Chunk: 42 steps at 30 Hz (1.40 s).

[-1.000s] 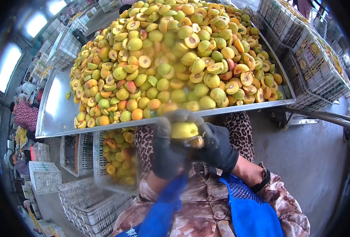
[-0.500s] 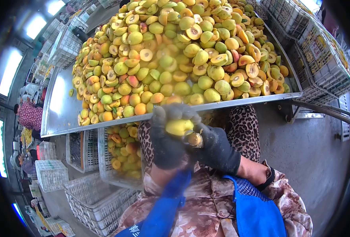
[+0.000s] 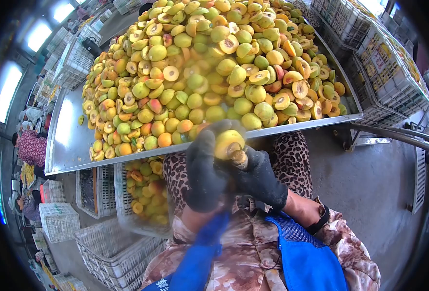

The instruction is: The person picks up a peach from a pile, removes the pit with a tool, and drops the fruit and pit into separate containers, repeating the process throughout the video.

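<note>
My left hand (image 3: 206,169), in a dark glove, is closed around a yellow peach half (image 3: 229,142) just below the front edge of the metal table. The cut face shows in part and tilts toward my right hand. My right hand (image 3: 262,182), also gloved, is closed on a tool with a short, tan, wood-like handle (image 3: 239,159). The handle's rounded end sits against the peach half; its working end is hidden. A large pile of halved peaches (image 3: 195,82) lies beyond both hands, several with brown pit centres showing.
The metal table (image 3: 66,126) has a raised rim along its front. Below it at left, a crate (image 3: 122,194) holds more peach halves, with stacked white crates (image 3: 112,247) nearby. Tall crate stacks (image 3: 384,68) stand at right. Other people (image 3: 30,148) are at far left.
The peach half has turned in my left hand, so more of its cut face shows. Both hands have risen slightly with it, and the whole view has shifted a little.
</note>
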Each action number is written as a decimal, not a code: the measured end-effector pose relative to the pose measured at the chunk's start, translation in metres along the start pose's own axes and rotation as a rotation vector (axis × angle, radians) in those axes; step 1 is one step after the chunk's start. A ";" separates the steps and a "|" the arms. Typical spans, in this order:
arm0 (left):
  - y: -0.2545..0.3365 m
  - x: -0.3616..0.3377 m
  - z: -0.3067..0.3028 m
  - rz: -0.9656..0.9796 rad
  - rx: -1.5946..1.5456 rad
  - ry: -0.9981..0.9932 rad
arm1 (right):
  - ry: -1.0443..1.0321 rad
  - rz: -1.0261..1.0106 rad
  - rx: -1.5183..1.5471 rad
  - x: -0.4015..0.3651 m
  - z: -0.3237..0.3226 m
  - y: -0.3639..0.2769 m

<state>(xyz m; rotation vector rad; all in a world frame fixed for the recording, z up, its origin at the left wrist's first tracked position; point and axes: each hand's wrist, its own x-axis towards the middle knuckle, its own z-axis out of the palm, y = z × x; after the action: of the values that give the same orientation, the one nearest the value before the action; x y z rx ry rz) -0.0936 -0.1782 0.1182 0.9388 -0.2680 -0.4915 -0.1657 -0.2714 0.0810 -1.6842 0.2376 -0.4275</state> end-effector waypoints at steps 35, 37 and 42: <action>-0.032 -0.003 -0.027 0.257 0.303 0.044 | -0.152 -0.255 -0.254 -0.001 -0.011 0.019; -0.056 0.007 -0.052 0.614 0.655 -0.032 | -0.128 -0.116 -0.270 0.002 -0.012 0.036; -0.065 0.002 -0.026 0.635 0.613 -0.102 | -0.146 -0.091 -0.404 -0.006 -0.026 0.033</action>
<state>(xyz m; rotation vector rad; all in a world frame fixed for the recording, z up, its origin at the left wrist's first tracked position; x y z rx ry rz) -0.0996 -0.1929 0.0501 1.3465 -0.8088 0.1496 -0.1785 -0.2977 0.0505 -2.1201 0.1452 -0.3359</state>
